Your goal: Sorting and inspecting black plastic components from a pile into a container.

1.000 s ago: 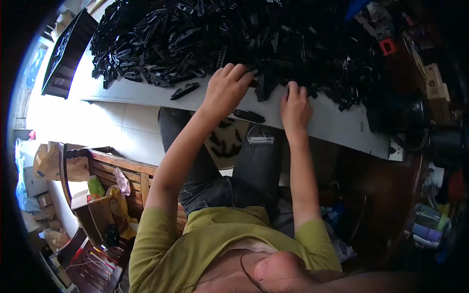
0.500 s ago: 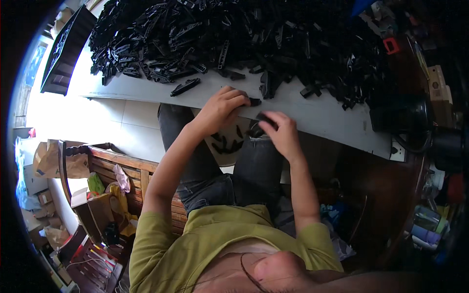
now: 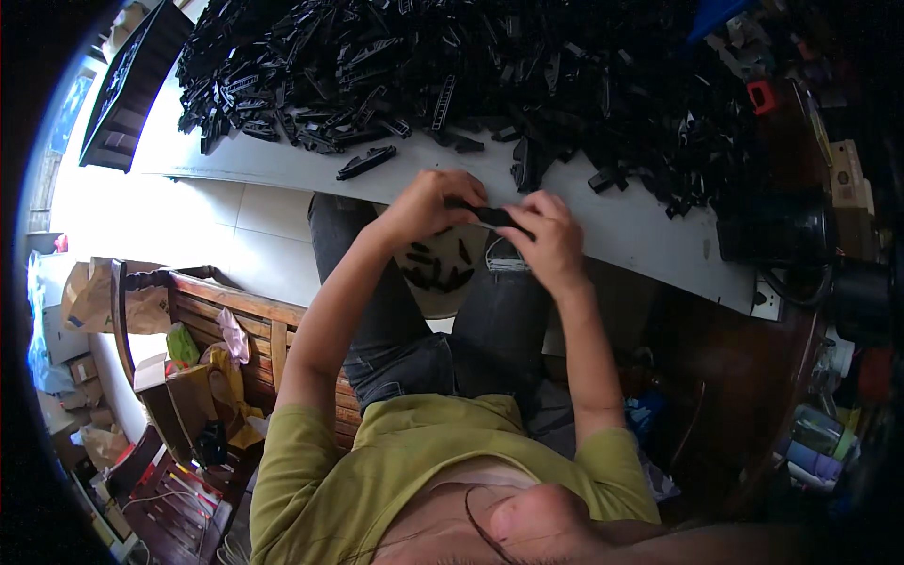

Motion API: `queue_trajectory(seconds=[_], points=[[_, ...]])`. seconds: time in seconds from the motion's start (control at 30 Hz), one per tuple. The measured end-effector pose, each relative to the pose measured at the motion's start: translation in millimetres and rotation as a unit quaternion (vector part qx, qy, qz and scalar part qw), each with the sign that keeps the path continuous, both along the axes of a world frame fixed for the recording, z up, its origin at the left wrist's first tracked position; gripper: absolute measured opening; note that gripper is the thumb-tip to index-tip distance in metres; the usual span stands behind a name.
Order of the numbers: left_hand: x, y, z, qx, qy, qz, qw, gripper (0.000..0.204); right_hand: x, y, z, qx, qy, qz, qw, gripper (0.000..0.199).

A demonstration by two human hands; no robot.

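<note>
My left hand (image 3: 433,202) and my right hand (image 3: 551,240) meet at the near edge of the table. Between them they hold a small black plastic part (image 3: 492,217), each with fingers closed on one end. My fingers cover both ends, so its full shape is hidden. Beyond them, a large heap of black plastic parts (image 3: 377,66) covers the far side of the table. One long black part (image 3: 366,163) lies apart in front of the heap. Another dark piece (image 3: 525,168) stands out from its near edge, just past my right hand.
Below the table edge, between my knees, a pale round container (image 3: 438,303) has several black parts in it. The light grey tabletop (image 3: 650,235) ends close to my thighs. A black bin (image 3: 767,226) stands at the right. A wooden bench (image 3: 235,306) is at my left.
My hands have come together, and both now grip one black part. Before, the right hand was lower and apart, with a dark piece of its own. The view has shifted slightly.
</note>
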State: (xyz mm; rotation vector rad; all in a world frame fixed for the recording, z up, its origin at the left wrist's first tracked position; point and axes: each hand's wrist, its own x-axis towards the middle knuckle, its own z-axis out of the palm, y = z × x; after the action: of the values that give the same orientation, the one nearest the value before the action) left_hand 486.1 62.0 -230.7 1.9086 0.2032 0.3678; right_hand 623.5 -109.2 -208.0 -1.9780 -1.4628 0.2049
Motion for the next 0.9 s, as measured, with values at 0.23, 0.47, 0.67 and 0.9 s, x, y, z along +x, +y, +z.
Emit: queue_trajectory(seconds=[0.23, 0.47, 0.67, 0.9], points=[[-2.4, -9.2, 6.6, 0.09, -0.028, -0.028, 0.995, 0.027, 13.2, -6.4, -11.8, 0.091, 0.03, -0.062, 0.993, 0.024], [-6.5, -21.0, 9.6, 0.159, -0.029, 0.075, 0.984, 0.03, 67.8, -8.4, -9.5, 0.002, -0.182, -0.284, 0.942, 0.035], [50.6, -18.7, 14.2, 0.412, -0.059, 0.071, 0.907, 0.037, 58.2, -7.8, -26.6, 0.013, -0.202, -0.253, 0.946, 0.03], [58.0, -16.8, 14.9, 0.49, -0.073, 0.013, 0.869, 0.027, 52.5, -21.3, -29.5, 0.048, -0.161, -0.23, 0.959, 0.028]])
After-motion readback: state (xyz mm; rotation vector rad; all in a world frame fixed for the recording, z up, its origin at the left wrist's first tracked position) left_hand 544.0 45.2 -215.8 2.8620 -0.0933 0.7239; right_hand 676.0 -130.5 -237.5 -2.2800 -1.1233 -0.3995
